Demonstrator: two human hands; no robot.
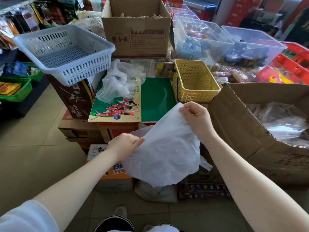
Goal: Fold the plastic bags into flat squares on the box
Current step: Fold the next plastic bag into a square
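A translucent white plastic bag (164, 153) hangs in the air in front of the green-topped box (155, 97). My left hand (124, 146) pinches its lower left edge. My right hand (196, 117) pinches its upper corner, just past the box's near edge. The bag is spread between the two hands and sags below them. A heap of crumpled clear plastic bags (119, 81) lies on the far left part of the box top, over a printed picture of players in red.
A yellow basket (194, 81) stands at the box's right, a white slotted basket (65, 51) at its left on a brown carton. A large open cardboard box (260, 124) holding plastic sits at right. A brown carton (137, 29) stands behind. Stacked cartons are below.
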